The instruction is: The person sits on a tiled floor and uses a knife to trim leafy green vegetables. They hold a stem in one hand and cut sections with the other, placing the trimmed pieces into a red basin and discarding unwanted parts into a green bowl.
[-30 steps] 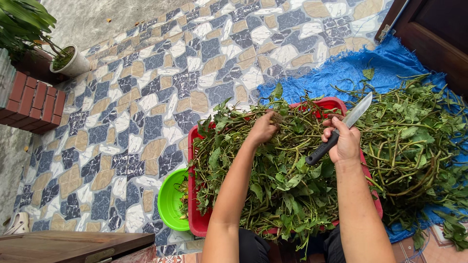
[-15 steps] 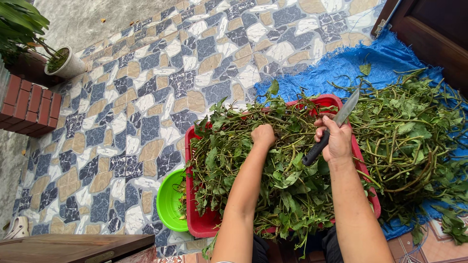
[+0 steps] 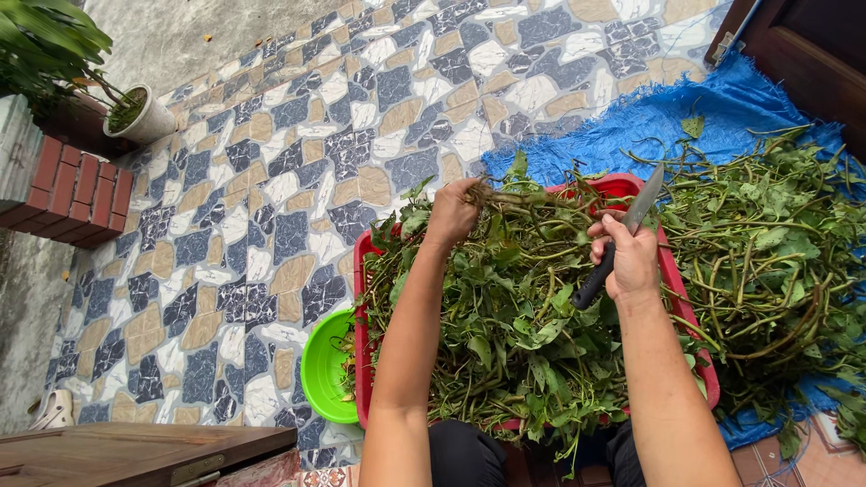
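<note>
From the head camera, the left hand [image 3: 454,212] was closed around a bunch of stems [image 3: 528,200], lifted just above the heap of leafy greens [image 3: 505,334] that filled the red tub [image 3: 672,275]. The right hand [image 3: 631,257] was clenched on the dark handle of a knife [image 3: 622,243], its blade angled up and away towards the blue tarp [image 3: 686,117].

The blade sat close to the held stems and not far from the left fingers, so a cut made toward that hand looked likely to nick them. The stems were tangled, and a snag could jerk the knife off line. The tub was heaped past its rim, so greens might slide off onto the tiled floor [image 3: 271,198].

Much stayed hidden. The greens covered the tub's inside and most of its walls. The green bowl [image 3: 325,370] was half tucked behind the tub, its contents hard to read. The left fingertips were buried among stems, and the second pile of greens [image 3: 776,261] ran off the right edge.
</note>
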